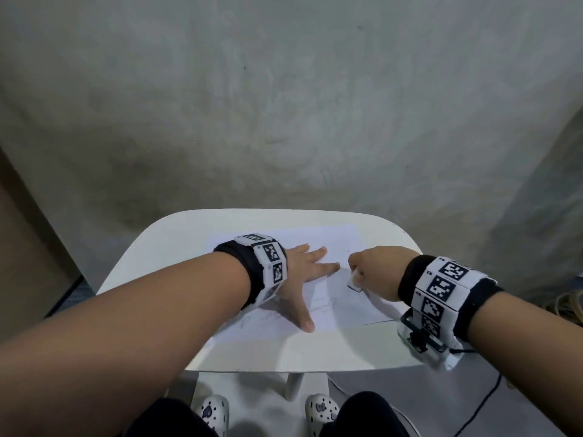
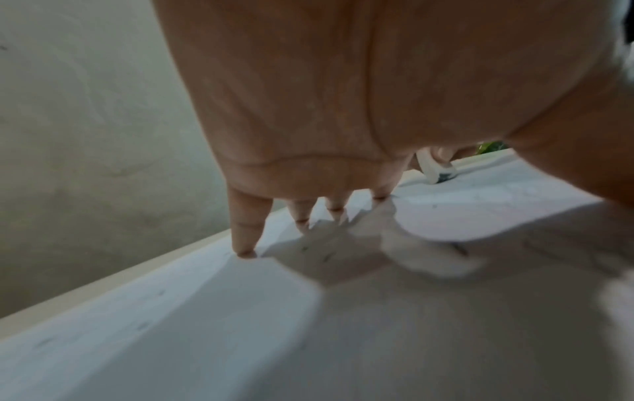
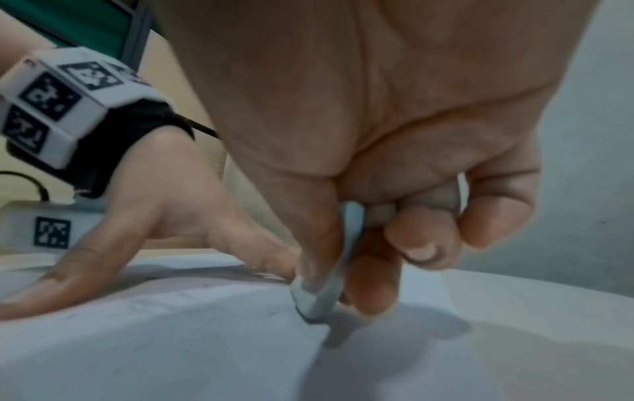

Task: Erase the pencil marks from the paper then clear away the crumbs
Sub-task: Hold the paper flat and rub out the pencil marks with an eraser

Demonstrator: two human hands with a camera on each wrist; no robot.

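Observation:
A white sheet of paper [image 1: 284, 244] with faint pencil marks [image 1: 318, 305] lies on a small white table [image 1: 151, 257]. My left hand [image 1: 307, 272] lies flat on the paper with fingers spread, its fingertips [image 2: 244, 251] pressing down. Just right of it, my right hand [image 1: 370, 269] pinches a white eraser [image 1: 355, 283] between thumb and fingers. The eraser [image 3: 315, 301] has a dark, smudged lower corner that touches the paper [image 3: 171, 339]. From under the left wrist the eraser [image 2: 434, 169] shows beyond the palm. A few dark specks [image 2: 324, 257] lie on the sheet.
The table stands against a grey plaster wall [image 1: 284, 105]. A black cable [image 1: 485, 402] runs over the floor at the right. My knees and patterned white shoes [image 1: 321, 408] are under the table's near edge. A brown panel [image 1: 22, 247] stands at the left.

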